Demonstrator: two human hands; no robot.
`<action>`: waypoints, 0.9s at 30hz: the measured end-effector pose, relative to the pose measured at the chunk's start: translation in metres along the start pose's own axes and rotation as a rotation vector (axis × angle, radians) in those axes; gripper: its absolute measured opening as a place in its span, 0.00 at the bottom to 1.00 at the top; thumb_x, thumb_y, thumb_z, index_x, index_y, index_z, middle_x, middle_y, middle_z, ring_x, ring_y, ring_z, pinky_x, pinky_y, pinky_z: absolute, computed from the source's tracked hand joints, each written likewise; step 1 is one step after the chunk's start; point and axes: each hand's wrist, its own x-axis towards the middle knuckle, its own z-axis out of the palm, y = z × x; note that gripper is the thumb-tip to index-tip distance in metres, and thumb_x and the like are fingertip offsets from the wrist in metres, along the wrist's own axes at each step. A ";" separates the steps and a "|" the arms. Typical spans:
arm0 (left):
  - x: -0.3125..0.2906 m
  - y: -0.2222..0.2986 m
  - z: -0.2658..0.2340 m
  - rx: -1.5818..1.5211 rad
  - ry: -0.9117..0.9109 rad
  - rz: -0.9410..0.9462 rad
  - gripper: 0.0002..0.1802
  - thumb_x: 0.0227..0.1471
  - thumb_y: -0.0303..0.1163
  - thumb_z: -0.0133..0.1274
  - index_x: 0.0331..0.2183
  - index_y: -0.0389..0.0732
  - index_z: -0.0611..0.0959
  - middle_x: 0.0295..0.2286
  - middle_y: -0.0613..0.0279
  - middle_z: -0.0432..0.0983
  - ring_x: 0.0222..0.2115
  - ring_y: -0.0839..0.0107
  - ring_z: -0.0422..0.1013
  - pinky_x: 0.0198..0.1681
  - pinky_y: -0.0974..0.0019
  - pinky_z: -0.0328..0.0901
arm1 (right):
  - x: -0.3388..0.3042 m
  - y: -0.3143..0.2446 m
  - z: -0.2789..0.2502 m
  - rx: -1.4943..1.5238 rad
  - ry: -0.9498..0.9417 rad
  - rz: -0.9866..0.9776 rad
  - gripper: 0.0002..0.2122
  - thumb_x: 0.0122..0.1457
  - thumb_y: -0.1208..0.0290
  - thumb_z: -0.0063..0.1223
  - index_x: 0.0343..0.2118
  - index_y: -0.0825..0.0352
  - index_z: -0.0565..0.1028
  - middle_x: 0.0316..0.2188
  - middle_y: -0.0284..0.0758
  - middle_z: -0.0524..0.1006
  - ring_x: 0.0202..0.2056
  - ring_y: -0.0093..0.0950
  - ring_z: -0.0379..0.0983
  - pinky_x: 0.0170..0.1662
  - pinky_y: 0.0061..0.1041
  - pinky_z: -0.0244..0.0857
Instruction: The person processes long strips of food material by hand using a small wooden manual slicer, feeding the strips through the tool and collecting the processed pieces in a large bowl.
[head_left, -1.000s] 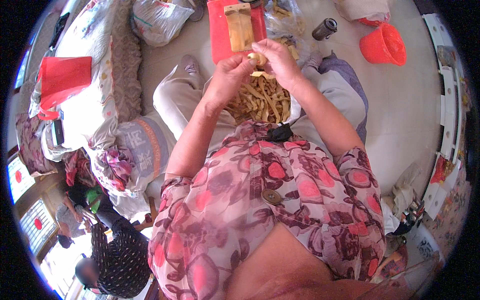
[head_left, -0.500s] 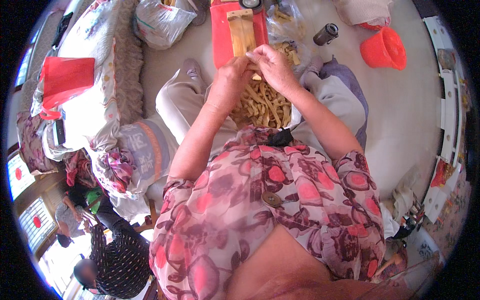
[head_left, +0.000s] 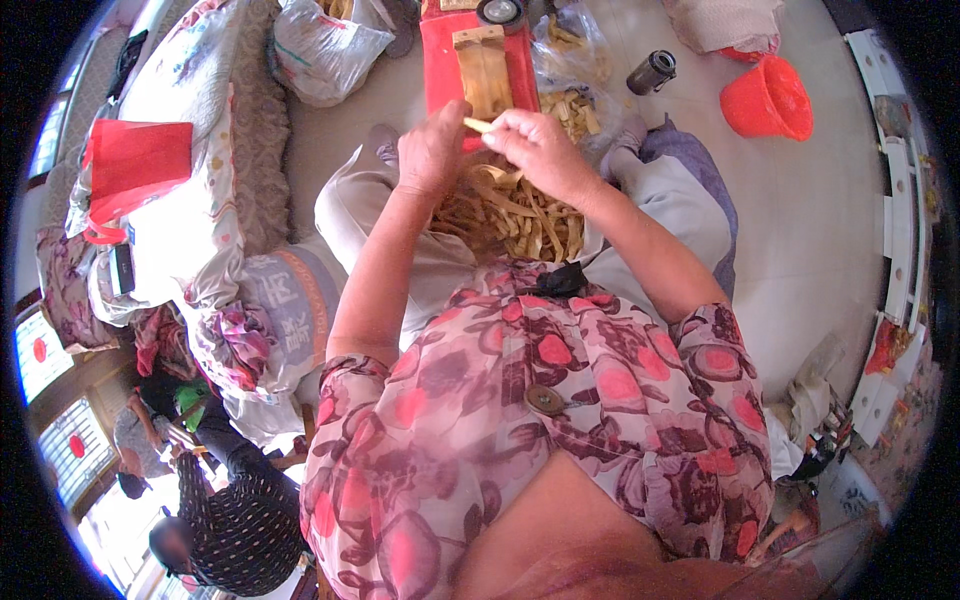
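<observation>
A short pale-yellow strip [head_left: 478, 125] spans the gap between my two hands. My left hand [head_left: 430, 150] is closed at its left end, with the fingers partly hidden. My right hand [head_left: 540, 148] pinches the other end between thumb and fingers. Just beyond them, a wooden block [head_left: 480, 40] tops a bundle of flat yellowish strips [head_left: 486, 82] lying on a red board [head_left: 440, 70]. Below my hands, a heap of loose tan strips [head_left: 525, 220] fills the space between my legs.
Bags of similar strips [head_left: 580, 110] lie right of the board, near a small wheel [head_left: 500, 12]. A dark flask [head_left: 652, 70] and a red bucket [head_left: 766, 98] stand farther right. A white plastic bag [head_left: 325, 50] sits at far left. Another person [head_left: 240, 510] is at lower left.
My hands have moved apart, the left one shifting left and the right one slightly down. The pale strip now shows in the gap between them.
</observation>
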 end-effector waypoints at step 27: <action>-0.005 0.013 -0.012 -0.189 0.052 -0.066 0.16 0.52 0.41 0.47 0.36 0.41 0.79 0.31 0.51 0.76 0.35 0.56 0.72 0.40 0.62 0.64 | 0.028 0.027 -0.021 -0.429 0.249 -0.007 0.13 0.55 0.61 0.45 0.27 0.69 0.73 0.23 0.45 0.74 0.26 0.44 0.71 0.31 0.38 0.64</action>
